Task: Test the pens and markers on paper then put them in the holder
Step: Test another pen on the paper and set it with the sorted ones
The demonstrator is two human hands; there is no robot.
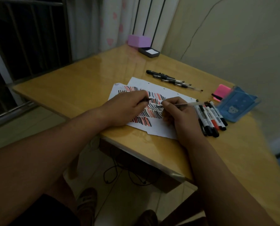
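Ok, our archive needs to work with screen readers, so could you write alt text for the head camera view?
A person's right hand holds a clear pen to paper filled with red and black strokes, while the left hand pinches a small dark piece. Markers lie right of the paper, more pens beyond it, and a blue holder farther right.

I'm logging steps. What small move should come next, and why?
Probably a short test stroke: the right hand holds the pen with its tip at the paper, and the left hand pinches a dark piece, perhaps its cap.
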